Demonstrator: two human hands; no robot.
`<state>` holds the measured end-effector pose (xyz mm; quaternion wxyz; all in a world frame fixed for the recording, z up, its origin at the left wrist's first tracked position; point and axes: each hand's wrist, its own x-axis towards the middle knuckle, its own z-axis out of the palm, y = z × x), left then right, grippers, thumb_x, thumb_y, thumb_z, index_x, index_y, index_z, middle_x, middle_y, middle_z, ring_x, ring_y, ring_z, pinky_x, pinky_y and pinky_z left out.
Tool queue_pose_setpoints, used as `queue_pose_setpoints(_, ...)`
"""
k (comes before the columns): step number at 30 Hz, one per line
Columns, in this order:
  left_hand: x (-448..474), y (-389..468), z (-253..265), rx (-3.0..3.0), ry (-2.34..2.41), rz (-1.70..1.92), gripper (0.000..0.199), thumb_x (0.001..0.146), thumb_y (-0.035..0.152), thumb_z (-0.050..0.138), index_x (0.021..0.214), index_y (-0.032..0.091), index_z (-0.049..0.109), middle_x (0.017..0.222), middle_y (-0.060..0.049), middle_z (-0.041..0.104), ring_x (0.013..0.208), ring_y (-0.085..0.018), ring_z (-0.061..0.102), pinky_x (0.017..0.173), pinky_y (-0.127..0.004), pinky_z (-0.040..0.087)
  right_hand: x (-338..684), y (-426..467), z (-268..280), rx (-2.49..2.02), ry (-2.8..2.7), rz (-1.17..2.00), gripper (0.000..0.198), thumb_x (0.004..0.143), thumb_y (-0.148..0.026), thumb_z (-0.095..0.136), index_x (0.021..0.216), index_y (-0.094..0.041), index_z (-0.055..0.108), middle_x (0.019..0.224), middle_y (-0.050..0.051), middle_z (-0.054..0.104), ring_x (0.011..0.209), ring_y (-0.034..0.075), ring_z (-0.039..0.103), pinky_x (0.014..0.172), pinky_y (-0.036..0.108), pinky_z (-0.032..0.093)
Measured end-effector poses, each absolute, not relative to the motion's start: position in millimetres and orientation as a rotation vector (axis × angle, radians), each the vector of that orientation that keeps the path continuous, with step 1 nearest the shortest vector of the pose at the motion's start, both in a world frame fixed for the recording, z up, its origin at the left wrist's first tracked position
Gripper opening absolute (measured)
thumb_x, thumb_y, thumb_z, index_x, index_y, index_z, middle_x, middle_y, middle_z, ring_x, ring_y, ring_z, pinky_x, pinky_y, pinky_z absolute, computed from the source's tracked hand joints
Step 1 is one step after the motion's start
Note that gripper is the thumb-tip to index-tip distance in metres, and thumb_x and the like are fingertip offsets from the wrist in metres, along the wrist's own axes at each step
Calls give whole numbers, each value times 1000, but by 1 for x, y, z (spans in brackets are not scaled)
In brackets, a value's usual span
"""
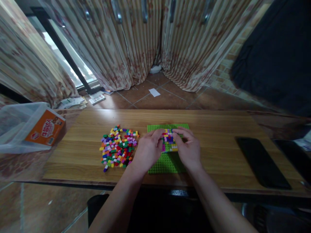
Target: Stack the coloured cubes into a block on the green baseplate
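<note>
A small panel of colourful toy bricks [168,139] lies over the green studded baseplate [165,165], with a dark shadow beneath its near edge. The panel's rows mix yellow, purple, pink, red and white bricks. My left hand [148,149] is closed at its left side, fingers curled over the top corner. At the opposite side my right hand [190,149] pinches the upper right corner between thumb and fingers. The fingers hide both side edges. Whether the panel rests on the baseplate or is slightly raised, I cannot tell.
Left of the baseplate, loose toy bricks [119,147] lie spread on the wooden table [216,129]. A clear plastic tub [17,129] with an orange label is at the far left. A black phone-like slab [262,161] lies at the right.
</note>
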<state>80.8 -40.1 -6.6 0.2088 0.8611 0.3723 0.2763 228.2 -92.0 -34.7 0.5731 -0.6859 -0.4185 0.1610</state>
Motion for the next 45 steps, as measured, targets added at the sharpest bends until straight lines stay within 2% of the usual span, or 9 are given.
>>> queue_pose_setpoints(5, 84, -40, -9, 2367, 1078, 785, 35, 87, 9, 59, 120, 21, 61, 109, -5, 74, 92, -18, 71, 88, -32, 57, 226, -90, -37, -1596, -989, 421, 22, 82, -39, 66, 93, -22, 76, 111, 10, 67, 110, 25, 62, 101, 47, 45)
queue_pose_setpoints(13, 87, -42, -8, 2347, 1186, 814, 41, 84, 9, 62, 124, 19, 58, 103, -6, 74, 90, -19, 72, 84, -33, 58, 220, -91, -30, -1632, -1003, 461, 33, 80, -43, 67, 102, -19, 72, 112, 11, 67, 107, 26, 62, 93, 44, 49)
queue_pose_setpoints(19, 89, -45, -8, 2325, 1205, 814, 40, 86, 8, 58, 125, 18, 57, 106, -8, 73, 90, -20, 72, 82, -34, 59, 215, -89, -29, -1718, -1010, 437, 43, 77, -43, 69, 112, -19, 68, 114, 13, 67, 104, 28, 62, 92, 48, 48)
queue_pose_setpoints(36, 92, -50, -6, 2307, 1259, 783, 38, 89, 9, 51, 126, 18, 57, 107, -9, 73, 95, -23, 71, 86, -36, 58, 212, -83, -28, -1788, -1017, 432, 42, 74, -39, 66, 112, -19, 69, 112, 13, 68, 101, 29, 64, 92, 49, 49)
queue_pose_setpoints(45, 72, -38, -3, 2108, 1096, 965, 36, 81, 8, 59, 115, 18, 63, 98, -4, 72, 85, -16, 69, 85, -30, 56, 217, -85, -27, -1766, -1111, 423, 45, 77, -41, 64, 116, -18, 68, 115, 14, 67, 105, 29, 62, 97, 49, 47)
